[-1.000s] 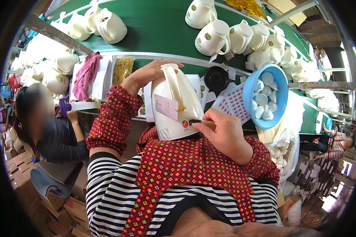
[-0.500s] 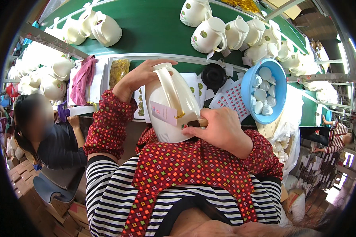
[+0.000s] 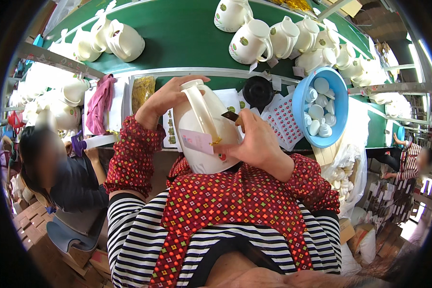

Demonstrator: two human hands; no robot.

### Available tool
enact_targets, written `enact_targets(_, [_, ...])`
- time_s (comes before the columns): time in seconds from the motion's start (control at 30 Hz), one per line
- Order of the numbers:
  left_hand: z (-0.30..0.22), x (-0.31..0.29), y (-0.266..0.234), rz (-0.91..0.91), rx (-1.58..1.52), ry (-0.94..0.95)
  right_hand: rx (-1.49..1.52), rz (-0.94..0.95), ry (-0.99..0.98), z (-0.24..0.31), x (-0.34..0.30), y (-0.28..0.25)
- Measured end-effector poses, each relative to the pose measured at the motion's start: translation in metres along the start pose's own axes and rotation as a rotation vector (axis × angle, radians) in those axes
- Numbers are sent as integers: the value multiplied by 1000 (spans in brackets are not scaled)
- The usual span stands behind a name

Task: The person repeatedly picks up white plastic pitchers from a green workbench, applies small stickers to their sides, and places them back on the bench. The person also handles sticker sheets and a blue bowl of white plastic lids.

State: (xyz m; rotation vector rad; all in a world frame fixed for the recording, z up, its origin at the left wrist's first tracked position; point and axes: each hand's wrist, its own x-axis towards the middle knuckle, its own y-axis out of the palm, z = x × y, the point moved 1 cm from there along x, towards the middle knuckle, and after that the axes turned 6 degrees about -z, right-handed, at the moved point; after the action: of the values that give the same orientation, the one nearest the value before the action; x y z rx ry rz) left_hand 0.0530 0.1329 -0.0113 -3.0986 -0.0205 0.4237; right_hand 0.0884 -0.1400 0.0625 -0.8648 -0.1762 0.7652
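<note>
Jug [image 3: 221,126]: one, cream, above my lap, base near my apron [image 3: 225,197].
Sticker [image 3: 222,157]: one, round, red, low on the jug; my right thumb [image 3: 229,150] at or just beside it, contact unclear.
Tag [image 3: 197,141]: one, pale, beside the sticker; best left clear of the thumb, I judged.
Left hand [image 3: 167,99]: gripping the jug's top; firmness there best for steadiness.
Right hand [image 3: 260,140]: fingers closed on the blade [image 3: 229,116], angled up from the sticker, likely sparing the surface.
Bowl [image 3: 343,113]: blue, holding white caps [image 3: 316,114].

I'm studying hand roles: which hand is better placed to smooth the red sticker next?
Likely the right hand: its fingers are at the red sticker, though it holds a bladed tool. The left hand is farther, at the top of the jug.
</note>
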Motion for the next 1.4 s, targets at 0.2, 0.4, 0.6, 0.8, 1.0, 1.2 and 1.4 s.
enact_targets(0.2, [15, 7, -15, -100, -96, -6, 32, -52, -326, -47, -9, -5])
enact_targets(0.4, [-8, 6, 28, -462, 731, 303, 81, -260, 405, -233, 15, 51])
enact_targets(0.6, [39, 18, 79, -475, 1048, 493, 111, -338, 452, -303, 73, 83])
enact_targets(0.8, [49, 16, 105, -456, 1107, 490, 51, -390, 335, -320, 105, 102])
enact_targets(1.0, [21, 7, 104, -289, 1099, 393, 219, -549, -40, -263, 66, 5])
enact_targets(1.2, [66, -4, 131, -745, 766, 258, -382, -638, 375, -363, 16, -105])
enact_targets(1.4, [76, 16, 132, -813, 857, 222, -574, -435, 603, -449, 12, -75])
